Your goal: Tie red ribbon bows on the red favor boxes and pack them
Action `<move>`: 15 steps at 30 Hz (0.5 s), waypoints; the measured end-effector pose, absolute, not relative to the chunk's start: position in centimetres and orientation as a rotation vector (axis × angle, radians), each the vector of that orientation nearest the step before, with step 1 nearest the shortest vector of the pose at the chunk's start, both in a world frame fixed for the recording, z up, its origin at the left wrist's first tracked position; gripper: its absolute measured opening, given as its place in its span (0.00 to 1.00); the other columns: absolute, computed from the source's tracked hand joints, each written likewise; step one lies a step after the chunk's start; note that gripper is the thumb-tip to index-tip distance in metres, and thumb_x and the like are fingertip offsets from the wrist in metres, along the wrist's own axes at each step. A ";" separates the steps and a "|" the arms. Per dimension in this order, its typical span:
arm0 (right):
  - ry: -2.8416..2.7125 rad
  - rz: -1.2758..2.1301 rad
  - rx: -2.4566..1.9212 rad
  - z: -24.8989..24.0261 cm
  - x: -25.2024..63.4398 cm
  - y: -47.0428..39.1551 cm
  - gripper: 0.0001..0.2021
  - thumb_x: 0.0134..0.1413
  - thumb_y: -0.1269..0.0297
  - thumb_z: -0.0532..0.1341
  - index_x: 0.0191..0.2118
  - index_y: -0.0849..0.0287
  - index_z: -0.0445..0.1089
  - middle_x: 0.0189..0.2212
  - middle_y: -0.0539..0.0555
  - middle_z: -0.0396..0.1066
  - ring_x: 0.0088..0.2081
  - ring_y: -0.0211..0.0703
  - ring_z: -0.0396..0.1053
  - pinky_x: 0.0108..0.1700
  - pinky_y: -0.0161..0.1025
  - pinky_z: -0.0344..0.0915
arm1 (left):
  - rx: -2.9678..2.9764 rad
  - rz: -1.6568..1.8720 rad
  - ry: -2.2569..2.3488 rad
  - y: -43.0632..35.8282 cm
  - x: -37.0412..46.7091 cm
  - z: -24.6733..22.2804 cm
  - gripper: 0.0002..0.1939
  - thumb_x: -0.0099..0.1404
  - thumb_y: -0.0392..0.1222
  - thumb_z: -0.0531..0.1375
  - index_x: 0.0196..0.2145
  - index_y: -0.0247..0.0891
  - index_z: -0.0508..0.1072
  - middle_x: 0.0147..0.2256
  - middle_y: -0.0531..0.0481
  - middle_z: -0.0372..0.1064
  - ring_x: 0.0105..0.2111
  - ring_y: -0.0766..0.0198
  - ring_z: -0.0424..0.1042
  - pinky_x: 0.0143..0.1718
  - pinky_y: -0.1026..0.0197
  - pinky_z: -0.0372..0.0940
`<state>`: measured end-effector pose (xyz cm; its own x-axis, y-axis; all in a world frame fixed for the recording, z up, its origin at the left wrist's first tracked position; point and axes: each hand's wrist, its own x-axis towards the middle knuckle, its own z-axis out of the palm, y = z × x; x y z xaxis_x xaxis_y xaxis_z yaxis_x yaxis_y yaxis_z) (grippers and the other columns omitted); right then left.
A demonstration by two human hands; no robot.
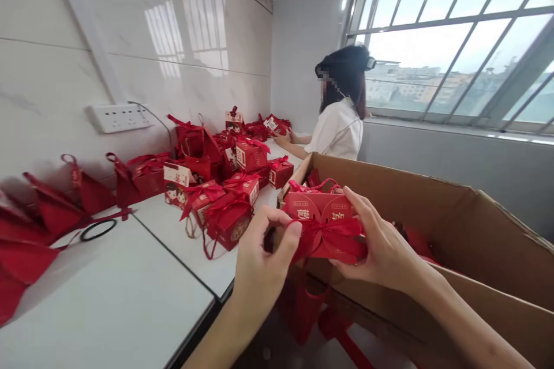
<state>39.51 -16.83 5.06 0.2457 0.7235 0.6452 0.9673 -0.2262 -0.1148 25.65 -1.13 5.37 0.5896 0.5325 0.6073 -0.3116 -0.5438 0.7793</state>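
Between my two hands is a red gift box point(321, 202) with pale printed lettering, a red ribbon bow point(322, 233) across its front and a twisted cord handle on top. My left hand point(269, 245) pinches the ribbon at the box's left side, thumb and forefinger closed together. On the other side, my right hand point(375, 236) grips the box's right end, fingers above and thumb below. The box is held above the near corner of an open cardboard carton point(389, 181).
Many similar red gift boxes point(229, 222) crowd the white table point(108, 277) along the tiled wall. Red triangular bags stand at left beside a black ring point(98, 230). A power strip point(121, 117) is on the wall. Another person point(340, 121) handles a red box at the far end.
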 end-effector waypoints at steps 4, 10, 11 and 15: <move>-1.445 -0.561 -2.049 4.8 41.1 -18.9 0.51 0.42 0.60 0.65 0.66 0.49 0.31 0.60 0.65 0.51 0.50 0.59 0.67 0.39 0.49 0.72 | 2.182 1.626 -0.223 -4.3 27.9 4.7 0.04 0.59 0.31 0.60 0.33 0.36 0.70 0.29 0.51 0.67 0.32 0.66 0.66 0.39 0.59 0.64; -1.389 -0.536 -1.944 3.2 43.0 -20.4 0.55 0.39 0.54 0.69 0.66 0.50 0.32 0.61 0.65 0.51 0.56 0.61 0.61 0.48 0.54 0.67 | 2.283 1.786 -0.388 -6.7 30.3 3.4 0.05 0.57 0.30 0.59 0.31 0.35 0.74 0.25 0.52 0.67 0.31 0.64 0.64 0.42 0.53 0.63; -1.372 -0.543 -1.932 3.0 43.2 -20.5 0.56 0.37 0.52 0.70 0.66 0.50 0.32 0.61 0.65 0.51 0.56 0.62 0.61 0.49 0.55 0.67 | 2.294 1.767 -0.406 -6.6 30.5 3.4 0.05 0.57 0.30 0.59 0.30 0.35 0.74 0.24 0.53 0.67 0.30 0.66 0.64 0.42 0.54 0.64; -1.356 -0.546 -1.890 2.8 43.4 -20.4 0.56 0.37 0.55 0.70 0.66 0.51 0.33 0.60 0.64 0.53 0.56 0.64 0.60 0.51 0.58 0.64 | 2.302 1.691 -0.455 -5.7 30.8 4.1 0.06 0.54 0.30 0.62 0.29 0.38 0.71 0.22 0.58 0.67 0.24 0.70 0.64 0.39 0.57 0.64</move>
<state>43.44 -20.40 2.84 0.3526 0.6207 0.7003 0.9328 -0.1732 -0.3161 30.83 -5.71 4.14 0.2782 -0.1022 0.9551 -0.3906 -0.9204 0.0152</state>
